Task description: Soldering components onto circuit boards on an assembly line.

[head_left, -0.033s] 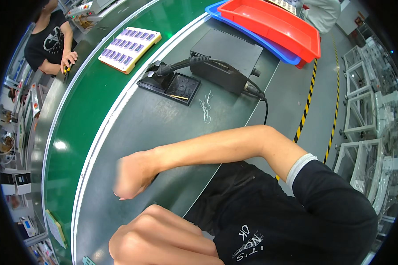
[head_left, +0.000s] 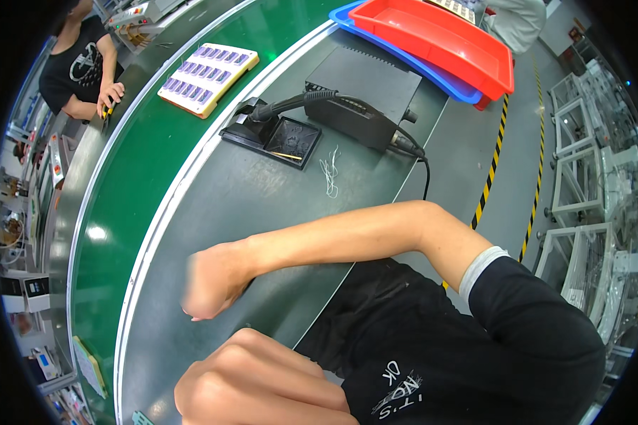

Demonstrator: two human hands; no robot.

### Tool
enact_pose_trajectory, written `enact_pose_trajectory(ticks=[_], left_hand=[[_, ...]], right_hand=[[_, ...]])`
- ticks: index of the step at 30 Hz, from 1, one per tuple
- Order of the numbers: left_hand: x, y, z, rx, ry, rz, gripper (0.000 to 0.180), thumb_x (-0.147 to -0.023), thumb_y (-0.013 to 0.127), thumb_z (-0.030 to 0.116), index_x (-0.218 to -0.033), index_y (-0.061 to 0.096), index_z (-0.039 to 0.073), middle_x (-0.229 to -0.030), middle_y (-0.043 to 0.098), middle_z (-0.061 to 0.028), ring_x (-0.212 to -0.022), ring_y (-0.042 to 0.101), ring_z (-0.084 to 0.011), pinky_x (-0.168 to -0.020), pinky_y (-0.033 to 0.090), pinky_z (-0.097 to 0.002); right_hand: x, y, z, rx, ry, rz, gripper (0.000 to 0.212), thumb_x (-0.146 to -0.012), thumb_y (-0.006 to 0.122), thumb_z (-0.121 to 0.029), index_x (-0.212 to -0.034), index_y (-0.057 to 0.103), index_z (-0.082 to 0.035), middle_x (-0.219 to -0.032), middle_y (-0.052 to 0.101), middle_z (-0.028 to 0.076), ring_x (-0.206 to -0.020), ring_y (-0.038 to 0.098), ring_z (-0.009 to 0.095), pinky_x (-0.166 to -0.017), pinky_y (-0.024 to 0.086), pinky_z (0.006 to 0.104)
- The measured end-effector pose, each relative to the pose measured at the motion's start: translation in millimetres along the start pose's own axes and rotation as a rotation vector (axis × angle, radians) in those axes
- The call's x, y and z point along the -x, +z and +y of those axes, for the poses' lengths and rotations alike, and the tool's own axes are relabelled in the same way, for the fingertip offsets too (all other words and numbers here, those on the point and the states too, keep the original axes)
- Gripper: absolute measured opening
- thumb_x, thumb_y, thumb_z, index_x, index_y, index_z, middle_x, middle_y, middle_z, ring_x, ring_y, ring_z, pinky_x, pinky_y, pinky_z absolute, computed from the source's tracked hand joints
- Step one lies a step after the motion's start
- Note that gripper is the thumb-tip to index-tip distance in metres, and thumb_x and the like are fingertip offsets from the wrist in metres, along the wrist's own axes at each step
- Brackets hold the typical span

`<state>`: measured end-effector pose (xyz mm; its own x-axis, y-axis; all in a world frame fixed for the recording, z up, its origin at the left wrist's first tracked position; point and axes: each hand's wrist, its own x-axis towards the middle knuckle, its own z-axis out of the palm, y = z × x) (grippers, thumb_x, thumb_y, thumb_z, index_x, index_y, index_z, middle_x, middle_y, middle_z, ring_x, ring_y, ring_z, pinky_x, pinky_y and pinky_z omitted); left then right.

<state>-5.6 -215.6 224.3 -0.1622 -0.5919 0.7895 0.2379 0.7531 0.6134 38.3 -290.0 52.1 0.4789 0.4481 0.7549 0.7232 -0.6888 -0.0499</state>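
Note:
My right arm reaches across the dark grey bench (head_left: 276,202), and my right hand (head_left: 216,280) hovers over its surface, curled inward. Its front part is blurred, and anything in the fingers is hidden. Closer to the camera, my left hand (head_left: 252,379) shows bent knuckles with its fingers folded; its inner side is out of sight. Beyond the right arm lies a tangle of thin white thread or wire (head_left: 330,172). Farther off, a soldering iron (head_left: 294,104) rests in a black stand with a square tray (head_left: 295,143), beside a black box-shaped station (head_left: 361,88).
A red tray (head_left: 432,42) sits over a blue tray (head_left: 468,92) at the bench's far end. The green belt (head_left: 145,156) carries a pale panel with purple parts (head_left: 209,78). Across it, a person's hand (head_left: 111,93) holds a yellow-handled tool. A cable (head_left: 427,180) hangs off the bench.

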Motion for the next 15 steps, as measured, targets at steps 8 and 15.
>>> enact_pose_trajectory(ticks=[8,15], left_hand=[[-44,-15,21,0.057,-0.357,-0.279,0.021,-0.081,0.070,0.009,-0.090,0.072,-0.010,-0.066,0.066,-0.0124,-0.049,0.060,-0.0175,-0.042,0.041,-0.0273],[-36,-25,11,0.082,-0.163,-0.242,0.021,-0.081,0.070,0.009,-0.090,0.071,-0.010,-0.067,0.066,-0.0131,-0.050,0.061,-0.0196,-0.042,0.042,-0.0282]], right_hand=[[2,0,2,-0.002,0.022,-0.013,0.039,-0.100,0.056,-0.034,-0.070,0.049,-0.011,-0.051,0.051,0.002,-0.043,0.056,0.026,-0.038,0.040,0.0383],[-2,6,3,-0.018,0.023,-0.008,0.039,-0.100,0.056,-0.034,-0.070,0.049,-0.011,-0.051,0.051,0.002,-0.043,0.055,0.027,-0.039,0.039,0.0389]])
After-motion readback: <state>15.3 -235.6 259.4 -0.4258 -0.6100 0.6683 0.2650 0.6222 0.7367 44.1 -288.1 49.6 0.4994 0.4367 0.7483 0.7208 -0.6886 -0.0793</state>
